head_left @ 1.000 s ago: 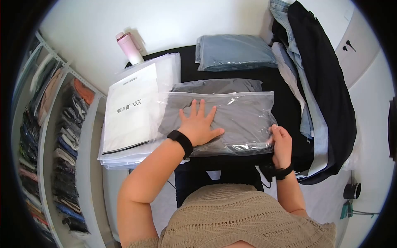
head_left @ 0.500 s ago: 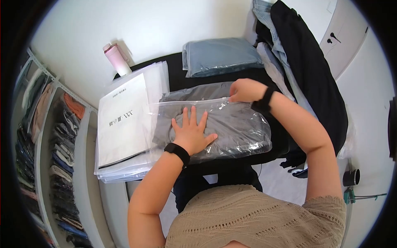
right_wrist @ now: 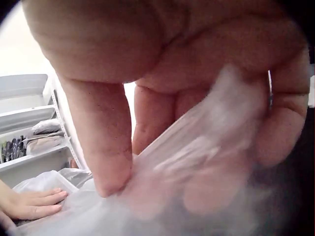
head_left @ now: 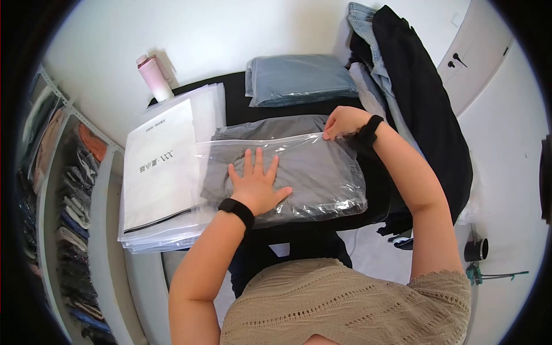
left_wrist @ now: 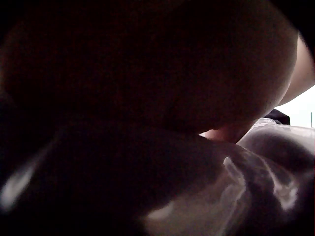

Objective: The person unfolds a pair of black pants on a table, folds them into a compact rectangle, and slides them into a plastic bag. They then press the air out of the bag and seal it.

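Note:
A clear zip bag with a folded grey garment inside lies across the black table. My left hand rests flat on the bag, fingers spread, just below its whitish zip strip. At the right end of that strip, my right hand pinches the bag's edge between thumb and fingers. In the right wrist view, clear plastic stretches across the fingers. The left wrist view is mostly dark, with shiny plastic under the palm. More grey fabric in plastic shows beyond the zip strip.
Left of the bag lies a stack of clear bags with a white printed one on top. A pink bottle and a bagged blue garment stand at the back. Dark and denim clothes hang over the right side. Shelves line the left.
My right hand has gone from the bag's lower right side up to the right end of the zip strip and pinches there. The left hand has stayed flat on the bag.

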A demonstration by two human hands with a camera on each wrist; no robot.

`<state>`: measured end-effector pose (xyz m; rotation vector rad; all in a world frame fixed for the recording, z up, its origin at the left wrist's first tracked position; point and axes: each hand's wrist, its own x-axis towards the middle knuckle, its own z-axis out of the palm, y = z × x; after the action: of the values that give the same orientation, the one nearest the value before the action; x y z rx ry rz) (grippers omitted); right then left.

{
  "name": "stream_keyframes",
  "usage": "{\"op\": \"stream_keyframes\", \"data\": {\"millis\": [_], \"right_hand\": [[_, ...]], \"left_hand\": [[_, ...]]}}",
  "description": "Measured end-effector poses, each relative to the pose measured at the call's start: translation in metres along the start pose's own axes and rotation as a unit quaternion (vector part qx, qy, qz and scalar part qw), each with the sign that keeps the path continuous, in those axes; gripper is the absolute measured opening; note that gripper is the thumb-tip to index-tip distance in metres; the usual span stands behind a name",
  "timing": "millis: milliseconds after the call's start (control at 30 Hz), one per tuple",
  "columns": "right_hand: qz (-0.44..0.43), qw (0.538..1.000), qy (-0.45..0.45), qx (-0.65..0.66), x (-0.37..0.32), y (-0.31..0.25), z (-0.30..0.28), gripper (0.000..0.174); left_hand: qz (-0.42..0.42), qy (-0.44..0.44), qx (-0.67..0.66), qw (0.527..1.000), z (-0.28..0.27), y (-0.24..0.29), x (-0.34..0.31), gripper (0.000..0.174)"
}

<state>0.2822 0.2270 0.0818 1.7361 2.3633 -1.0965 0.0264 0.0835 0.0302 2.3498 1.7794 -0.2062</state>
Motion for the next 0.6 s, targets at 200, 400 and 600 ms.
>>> {"op": "stream_keyframes", "data": {"millis": [200, 400, 600], "right_hand": [[0.059, 0.993, -0.008, 0.101, -0.021, 0.051, -0.015, 0.021], [-0.028, 0.979, 0.189, 0.07, -0.064, 0.024, 0.012, 0.027], [-0.269, 0.919, 0.224, -0.184, -0.139, -0.055, 0.126, 0.056]], "left_hand": [[0.006, 0.011, -0.002, 1.0, 0.005, -0.003, 0.001, 0.085], [0.007, 0.015, -0.006, 1.0, 0.005, -0.003, 0.002, 0.085], [0.022, 0.026, -0.03, 0.999, 0.008, -0.008, 0.002, 0.087]]}}
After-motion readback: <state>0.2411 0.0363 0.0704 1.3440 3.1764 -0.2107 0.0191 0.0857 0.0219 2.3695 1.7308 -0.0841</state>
